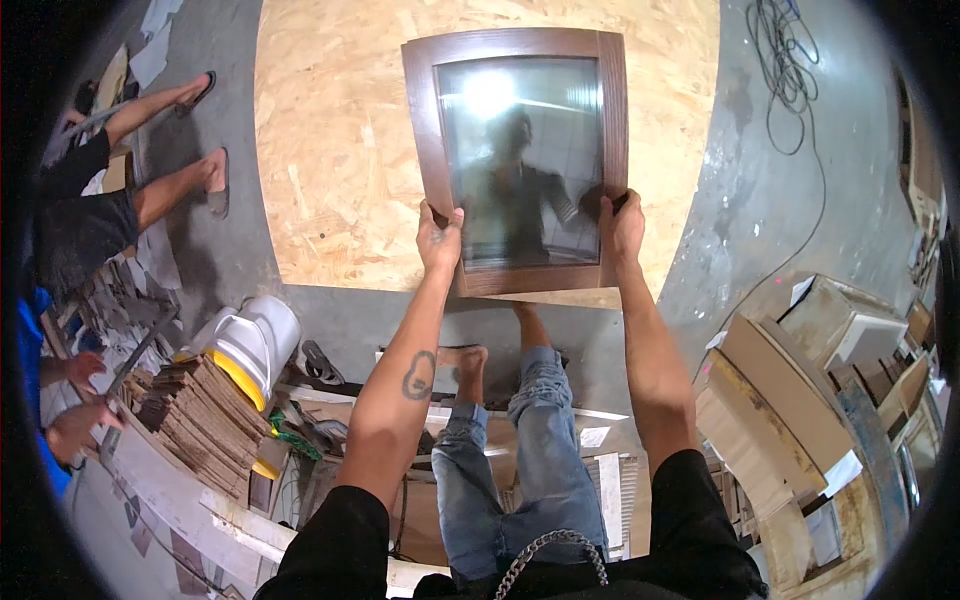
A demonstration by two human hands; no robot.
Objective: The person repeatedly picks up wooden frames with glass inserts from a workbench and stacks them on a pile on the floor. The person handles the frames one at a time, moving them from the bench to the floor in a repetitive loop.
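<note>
The left hand point(438, 235) grips the lower left edge of a framed glass panel point(520, 160), thumb over the dark wood frame. The right hand point(622, 222) grips the lower right edge the same way. The panel is held out in front of the person, above a chipboard sheet point(330, 150) lying on the concrete floor point(760, 200). A cable point(785, 70) lies coiled at the upper right. A cardboard stack point(200, 420) and a white bucket point(255, 340) sit at the lower left, and boxes point(790, 390) at the right.
</note>
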